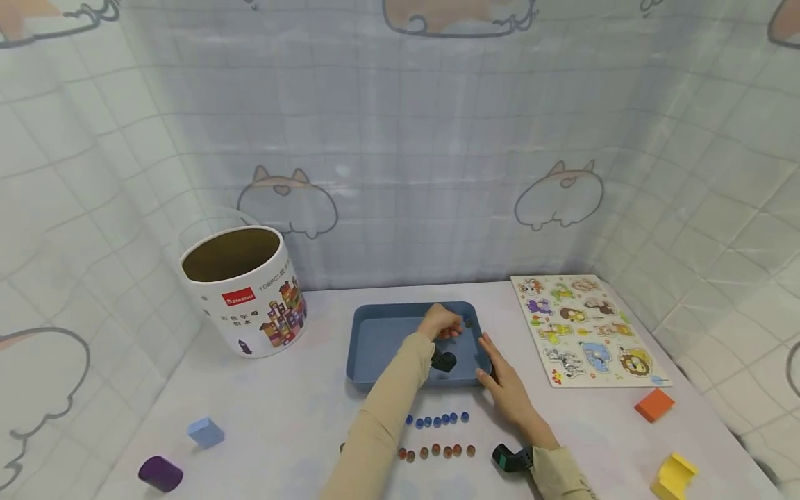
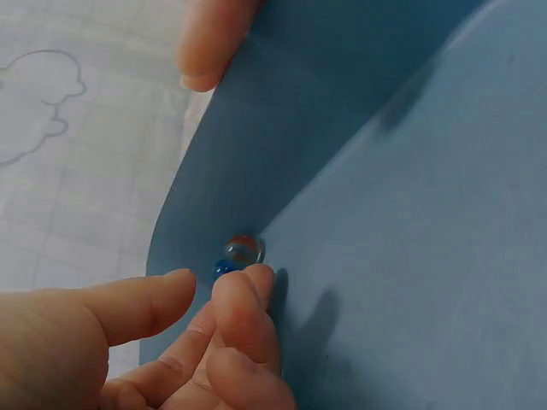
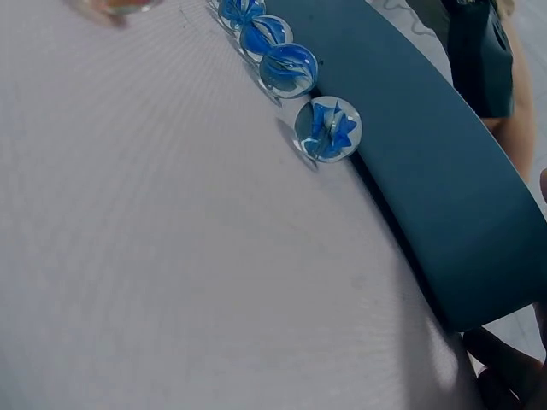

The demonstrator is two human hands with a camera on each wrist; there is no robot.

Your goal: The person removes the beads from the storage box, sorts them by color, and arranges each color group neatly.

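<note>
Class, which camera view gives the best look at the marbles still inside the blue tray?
The left wrist view: a red marble and a blue marble lie against the blue tray wall at the left hand fingertips. The head view shows only specks; the right wrist view shows none inside.

An open tub stands at the desk's back left. An animal puzzle lies at the right. Near the front left sit a pale blue block and a purple block; at the front right, an orange block and a yellow block.
</note>
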